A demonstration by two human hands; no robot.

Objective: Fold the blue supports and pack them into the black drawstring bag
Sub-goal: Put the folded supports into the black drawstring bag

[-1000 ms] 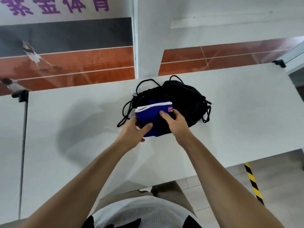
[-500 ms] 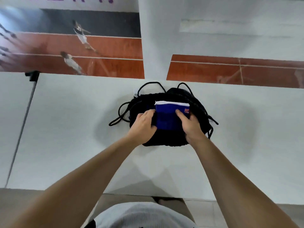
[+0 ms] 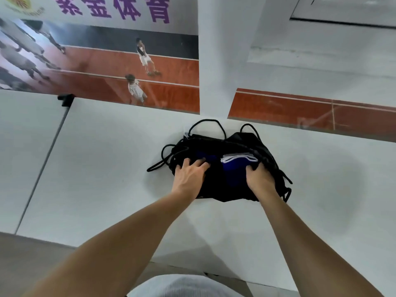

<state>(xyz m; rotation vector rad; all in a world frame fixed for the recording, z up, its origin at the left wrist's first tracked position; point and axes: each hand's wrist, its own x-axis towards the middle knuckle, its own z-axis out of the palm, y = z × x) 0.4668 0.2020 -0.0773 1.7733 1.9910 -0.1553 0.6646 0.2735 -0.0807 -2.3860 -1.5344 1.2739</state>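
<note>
The black drawstring bag lies on the white table near its far edge, its cords looped out to the left and back. A folded blue support with a white edge sits inside the bag's mouth. More blue fabric shows deeper in the bag on the left. My right hand grips the folded support at its right side. My left hand presses on the bag's left rim, fingers spread over the black cloth and reaching into the opening.
A seam and a black clamp mark the joint with another table on the left. A white pillar and a wall poster of a red track stand just behind the bag. The table's near edge is close to my body.
The folded blue support has gone from on top of the bag down into its mouth. My left hand let go of it and moved to the bag's left rim. The view shifted.
</note>
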